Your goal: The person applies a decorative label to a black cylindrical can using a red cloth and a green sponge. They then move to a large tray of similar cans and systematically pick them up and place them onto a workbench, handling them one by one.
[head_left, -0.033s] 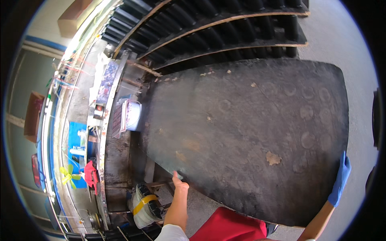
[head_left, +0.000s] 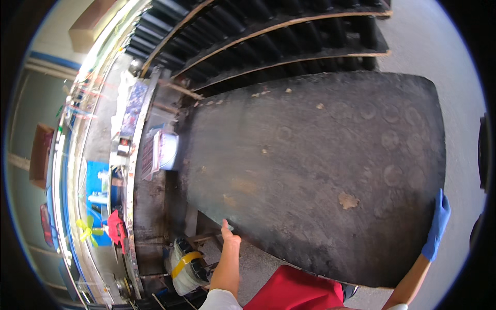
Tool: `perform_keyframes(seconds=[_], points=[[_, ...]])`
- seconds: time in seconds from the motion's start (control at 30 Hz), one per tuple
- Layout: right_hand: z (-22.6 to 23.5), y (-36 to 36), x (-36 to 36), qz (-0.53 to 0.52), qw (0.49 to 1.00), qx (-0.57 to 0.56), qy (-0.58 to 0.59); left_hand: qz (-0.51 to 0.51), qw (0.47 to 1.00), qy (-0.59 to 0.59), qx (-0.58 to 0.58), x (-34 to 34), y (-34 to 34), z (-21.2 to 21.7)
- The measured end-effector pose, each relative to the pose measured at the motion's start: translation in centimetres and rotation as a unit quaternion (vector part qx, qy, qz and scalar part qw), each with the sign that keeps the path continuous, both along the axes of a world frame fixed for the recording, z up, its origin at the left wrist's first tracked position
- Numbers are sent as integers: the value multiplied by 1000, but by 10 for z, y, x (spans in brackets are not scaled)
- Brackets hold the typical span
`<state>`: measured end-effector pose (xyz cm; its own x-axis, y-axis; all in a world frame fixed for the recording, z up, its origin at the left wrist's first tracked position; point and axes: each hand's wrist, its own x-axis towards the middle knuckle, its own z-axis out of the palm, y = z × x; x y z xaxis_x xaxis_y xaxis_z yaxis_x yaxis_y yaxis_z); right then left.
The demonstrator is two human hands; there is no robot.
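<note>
My bare left hand (head_left: pixel 230 236) grips the near left edge of the large dark, stained, worn sheet of flat board (head_left: pixel 320 170), fingers curled over the rim and thumb pointing up along it. My right hand (head_left: pixel 437 223), in a blue glove, clasps the sheet's right edge, fingers wrapped flat along it. The board spans the space between my two hands and stretches away from me, its surface marked with faint round rings and a pale chipped patch. Against the earlier picture nothing has shifted: both hands sit at the same spots on the edges and the sheet lies at the same angle.

Below the sheet's near edge shows my red garment (head_left: pixel 294 294). Just left of my left forearm stands a white bucket with a yellow band (head_left: pixel 186 263). Further left runs a cluttered metal desk (head_left: pixel 138 155), with a white container (head_left: pixel 166 150) beside the board's left edge. Beyond the far edge of the sheet rise stacked black ribbed racks with wooden slats (head_left: pixel 268 36). Grey concrete floor (head_left: pixel 439 51) lies to the right.
</note>
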<state>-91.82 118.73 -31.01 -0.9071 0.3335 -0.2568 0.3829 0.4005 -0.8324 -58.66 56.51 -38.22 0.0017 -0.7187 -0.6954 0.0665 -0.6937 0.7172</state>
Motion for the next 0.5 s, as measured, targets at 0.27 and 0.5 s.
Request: perform_keyframes(seconds=[0.27,0.5], points=[[40,38,44,-26,963,240,120,-264,906,-326,61,62,21,34],[113,96,218,-113,966,230,37,-540,764,-281,215,58,116,83]])
